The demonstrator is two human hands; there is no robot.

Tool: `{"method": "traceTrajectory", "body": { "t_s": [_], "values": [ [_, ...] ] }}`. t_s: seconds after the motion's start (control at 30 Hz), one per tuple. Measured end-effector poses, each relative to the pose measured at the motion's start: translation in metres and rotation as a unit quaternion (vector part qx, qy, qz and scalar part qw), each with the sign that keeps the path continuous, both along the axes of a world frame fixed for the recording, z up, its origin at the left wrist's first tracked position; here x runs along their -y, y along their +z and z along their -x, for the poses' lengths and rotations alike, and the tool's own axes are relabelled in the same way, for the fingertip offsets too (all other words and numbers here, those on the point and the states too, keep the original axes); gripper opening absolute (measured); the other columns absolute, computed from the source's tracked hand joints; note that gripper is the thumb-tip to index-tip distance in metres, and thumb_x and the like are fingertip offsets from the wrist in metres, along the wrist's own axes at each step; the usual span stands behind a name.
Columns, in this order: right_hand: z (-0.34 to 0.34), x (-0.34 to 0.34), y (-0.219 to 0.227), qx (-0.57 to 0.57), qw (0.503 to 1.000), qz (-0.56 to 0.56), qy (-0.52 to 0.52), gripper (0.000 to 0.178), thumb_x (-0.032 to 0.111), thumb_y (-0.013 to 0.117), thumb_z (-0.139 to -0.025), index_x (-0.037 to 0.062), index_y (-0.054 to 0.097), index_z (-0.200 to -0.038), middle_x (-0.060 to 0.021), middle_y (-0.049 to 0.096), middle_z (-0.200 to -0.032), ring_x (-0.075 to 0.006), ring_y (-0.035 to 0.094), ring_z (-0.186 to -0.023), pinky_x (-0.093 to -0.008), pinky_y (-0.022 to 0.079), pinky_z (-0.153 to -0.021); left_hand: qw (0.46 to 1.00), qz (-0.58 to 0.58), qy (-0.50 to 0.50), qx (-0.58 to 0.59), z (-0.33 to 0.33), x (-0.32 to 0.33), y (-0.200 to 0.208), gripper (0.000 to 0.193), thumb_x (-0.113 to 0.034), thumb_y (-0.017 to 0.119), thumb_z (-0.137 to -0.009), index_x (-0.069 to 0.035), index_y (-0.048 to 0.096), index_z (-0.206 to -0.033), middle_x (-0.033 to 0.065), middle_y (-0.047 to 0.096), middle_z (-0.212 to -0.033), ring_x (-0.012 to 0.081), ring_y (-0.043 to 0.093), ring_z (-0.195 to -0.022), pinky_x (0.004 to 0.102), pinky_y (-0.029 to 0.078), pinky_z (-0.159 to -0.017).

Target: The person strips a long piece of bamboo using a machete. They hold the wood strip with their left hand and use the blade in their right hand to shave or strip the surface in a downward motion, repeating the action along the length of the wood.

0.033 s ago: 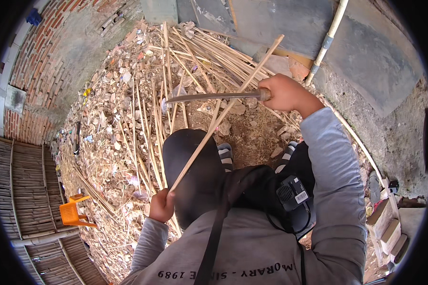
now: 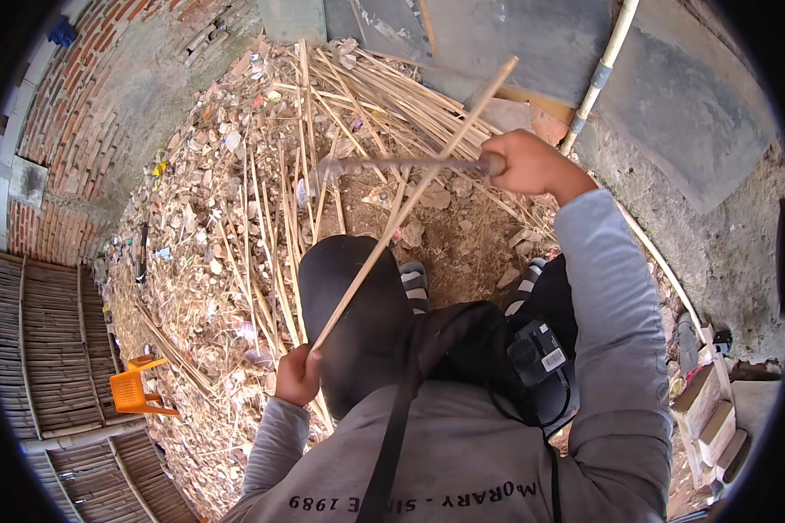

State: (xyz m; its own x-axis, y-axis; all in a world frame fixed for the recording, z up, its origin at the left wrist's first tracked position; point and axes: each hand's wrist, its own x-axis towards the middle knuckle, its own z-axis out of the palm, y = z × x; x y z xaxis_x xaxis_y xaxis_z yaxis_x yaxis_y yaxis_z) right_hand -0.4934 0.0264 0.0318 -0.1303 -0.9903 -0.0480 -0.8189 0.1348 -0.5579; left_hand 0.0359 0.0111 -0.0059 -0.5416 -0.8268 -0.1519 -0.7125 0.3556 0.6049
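My left hand is closed around the near end of a long bamboo strip, beside my left knee. The strip slants over the dark trouser leg, up and to the right. My right hand grips the handle of a machete. Its long blade points left, crosses the upper half of the strip and is smeared by motion. Whether the edge presses on the strip, I cannot tell. Past the blade, the strip's far end reaches up toward the grey panels.
Many cut bamboo strips lie heaped ahead, and more lie along the left over rubble and litter. A grey wall with a pale pipe stands at the right. An orange plastic chair is at the far left. A small black device rests on my lap.
My right hand has shifted slightly right and up with the machete, whose blade now blurs. The strip's far end has tipped a little to the left. My left hand stays in place.
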Motion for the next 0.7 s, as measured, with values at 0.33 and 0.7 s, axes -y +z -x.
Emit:
{"method": "traceTrajectory", "body": {
  "t_s": [0.33, 0.7],
  "values": [
    [0.009, 0.002, 0.003, -0.071, 0.995, 0.059, -0.044, 0.028, 0.017, 0.072, -0.076, 0.0058, 0.069, -0.101, -0.0195, 0.069, -0.087, -0.0377, 0.067, -0.083, -0.0435, 0.052, -0.075, 0.999, 0.004, 0.041, -0.007, 0.007, -0.006, -0.004, 0.047, -0.037, 0.053, -0.103, 0.001, 0.055, -0.075, 0.0178, 0.052, -0.06, 0.0289, 0.052, -0.052, 0.0416, 0.042, -0.053],
    [0.029, -0.012, -0.019, -0.045, 0.997, -0.044, -0.053, 0.034, 0.021, 0.07, -0.075, 0.0069, 0.07, -0.106, -0.0201, 0.07, -0.096, -0.039, 0.067, -0.093, -0.046, 0.052, -0.083, 0.999, 0.014, 0.022, 0.042, -0.059, -0.004, 0.022, 0.042, -0.033, 0.057, -0.102, -0.001, 0.056, -0.075, 0.0133, 0.052, -0.057, 0.0256, 0.05, -0.049, 0.0388, 0.04, -0.05]
  ]
}}
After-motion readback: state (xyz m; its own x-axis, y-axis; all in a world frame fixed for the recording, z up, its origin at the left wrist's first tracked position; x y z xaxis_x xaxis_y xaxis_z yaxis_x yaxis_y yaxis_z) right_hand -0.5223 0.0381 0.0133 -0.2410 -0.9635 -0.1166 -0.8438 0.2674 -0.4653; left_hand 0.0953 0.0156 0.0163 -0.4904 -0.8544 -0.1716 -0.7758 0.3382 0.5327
